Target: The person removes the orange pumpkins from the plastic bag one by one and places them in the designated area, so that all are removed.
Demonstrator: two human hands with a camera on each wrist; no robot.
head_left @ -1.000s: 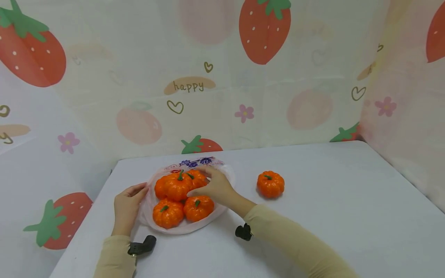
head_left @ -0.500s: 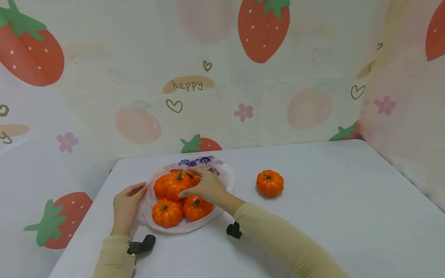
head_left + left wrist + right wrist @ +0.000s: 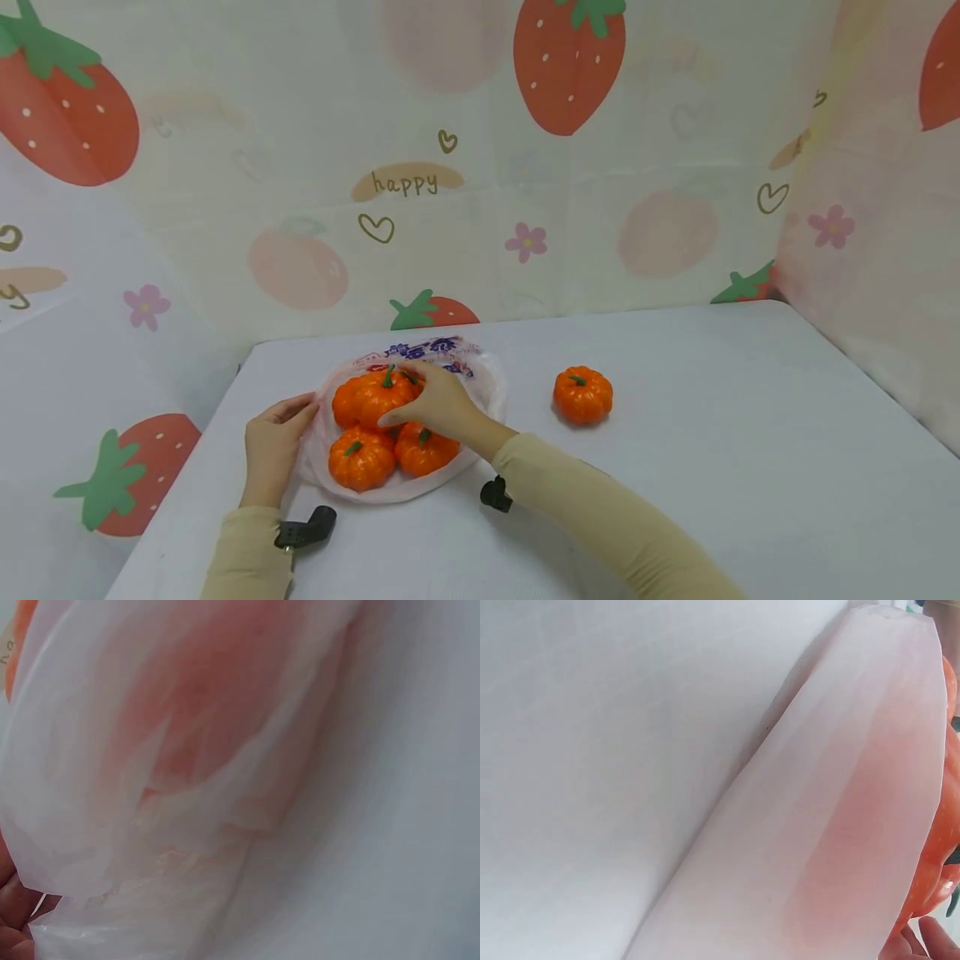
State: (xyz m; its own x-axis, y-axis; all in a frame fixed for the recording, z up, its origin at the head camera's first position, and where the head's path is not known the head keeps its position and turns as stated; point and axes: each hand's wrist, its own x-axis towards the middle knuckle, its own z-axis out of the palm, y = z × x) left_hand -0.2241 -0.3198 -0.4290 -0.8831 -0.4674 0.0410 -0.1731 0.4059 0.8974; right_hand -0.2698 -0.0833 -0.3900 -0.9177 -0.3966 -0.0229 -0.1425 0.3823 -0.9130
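The right hand (image 3: 442,404) had just slid left over the plastic bag (image 3: 492,387), leaving it curved round the upper pumpkin (image 3: 371,404) inside; how firmly, I couldn't tell. The left hand (image 3: 273,442) pinched the bag's left edge. Two front pumpkins (image 3: 362,463) sat nearer the person; the loose pumpkin (image 3: 583,398) stood on the bench (image 3: 712,433), right of both hands.

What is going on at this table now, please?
A person's left-hand grip pinches the left edge of a white plastic bag. The right-hand grip curves round the right side of an orange pumpkin in it; how firmly it holds, I cannot tell. Other pumpkins sit in the bag too, and one loose pumpkin stands on the table, to the bag's right.
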